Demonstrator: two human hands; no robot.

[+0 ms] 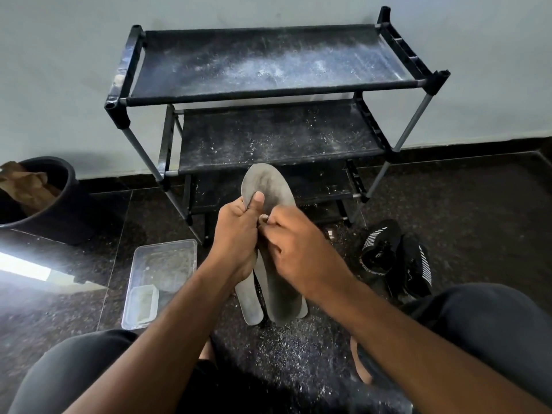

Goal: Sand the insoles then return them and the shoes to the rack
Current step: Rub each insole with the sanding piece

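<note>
Got the grey foam insole [268, 186] up in front of me, toe end pointing away toward the rack. My left hand [236, 237] grips it along the left edge, thumb pressed flat on the top face and fingers wrapped behind. My right hand [295, 249] is curled tight around a small scrap of something tan [263, 218] at the fingertips, pressed on the middle of the insole. It's too small and blurry to say exactly what it is.

A second pale grey insole [249, 303] lies on the dark speckled floor [478, 204] right below, partly hidden by the one I'm holding. The pair of black knit shoes with white stripes [397, 258] sits on the floor off to my right, near my knee.

The black three-tier shoe rack [268, 67] stands against the wall ahead, shelves covered in whitish dust. Same dust is scattered on the floor between my legs. A clear plastic tray [161, 279] sits to my left, and a black bucket with brown paper in it [44, 198] further left.
</note>
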